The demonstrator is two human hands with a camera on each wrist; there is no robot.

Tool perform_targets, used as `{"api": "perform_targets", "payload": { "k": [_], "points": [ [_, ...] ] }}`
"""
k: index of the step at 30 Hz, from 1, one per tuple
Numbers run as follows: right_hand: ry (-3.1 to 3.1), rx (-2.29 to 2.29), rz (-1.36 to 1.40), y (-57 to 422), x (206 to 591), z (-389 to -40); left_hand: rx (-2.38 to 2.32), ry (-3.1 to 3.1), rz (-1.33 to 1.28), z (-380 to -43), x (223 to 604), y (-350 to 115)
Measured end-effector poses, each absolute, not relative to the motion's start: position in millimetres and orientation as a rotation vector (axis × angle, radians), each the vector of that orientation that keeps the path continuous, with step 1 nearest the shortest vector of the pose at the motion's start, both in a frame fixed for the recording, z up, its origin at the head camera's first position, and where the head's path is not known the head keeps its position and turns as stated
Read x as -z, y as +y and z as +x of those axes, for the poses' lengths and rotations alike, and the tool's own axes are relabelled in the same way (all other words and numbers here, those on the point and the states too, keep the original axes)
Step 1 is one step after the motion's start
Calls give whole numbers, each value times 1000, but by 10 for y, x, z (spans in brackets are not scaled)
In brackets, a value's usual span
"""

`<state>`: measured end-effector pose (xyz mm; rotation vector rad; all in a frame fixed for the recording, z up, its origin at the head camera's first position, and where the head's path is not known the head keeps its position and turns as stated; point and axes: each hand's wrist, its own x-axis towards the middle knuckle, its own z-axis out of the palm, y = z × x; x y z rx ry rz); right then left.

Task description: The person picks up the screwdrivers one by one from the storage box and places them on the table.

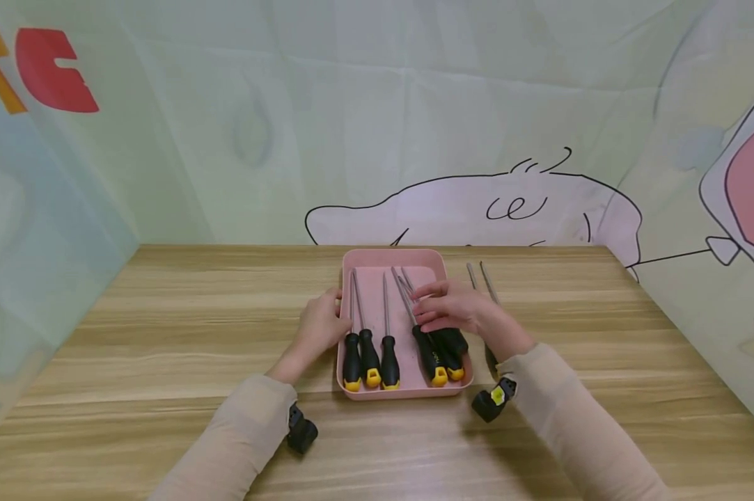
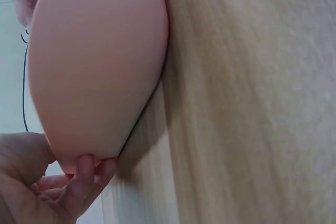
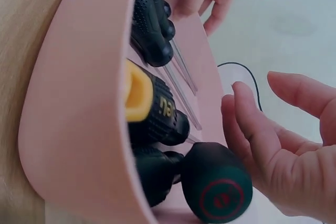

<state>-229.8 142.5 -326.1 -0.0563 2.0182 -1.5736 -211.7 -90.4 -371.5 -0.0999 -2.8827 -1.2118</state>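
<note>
A pink tray [image 1: 408, 394] holds several screwdrivers [image 1: 390, 362] with black-and-yellow handles, their handles toward the near end and metal shafts pointing away. My left hand [image 1: 320, 323] grips the tray's left rim, its fingertips pressed against the outer wall in the left wrist view. Over the tray's right side hovers my right hand [image 1: 448, 306], fingers loosely bent and apart, with nothing between thumb and fingers in the right wrist view. Close below it lies a thick dark green-black handle [image 3: 218, 182], resting on top of other handles at the tray's right edge.
To the right of the tray lie two more long-shafted tools [image 1: 491, 282], one with a hooked tip; my right forearm partly covers them. The wood-grain table [image 1: 195, 334] ends at a printed cloth backdrop [image 1: 351, 125].
</note>
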Motion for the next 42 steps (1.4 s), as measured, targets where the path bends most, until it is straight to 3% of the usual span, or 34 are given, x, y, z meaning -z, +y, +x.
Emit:
{"api": "perform_targets", "payload": {
  "k": [42],
  "points": [
    [2602, 1057, -107, 792, 3583, -2075, 1225, -2876, -133, -2130, 3714, -907]
  ]
}}
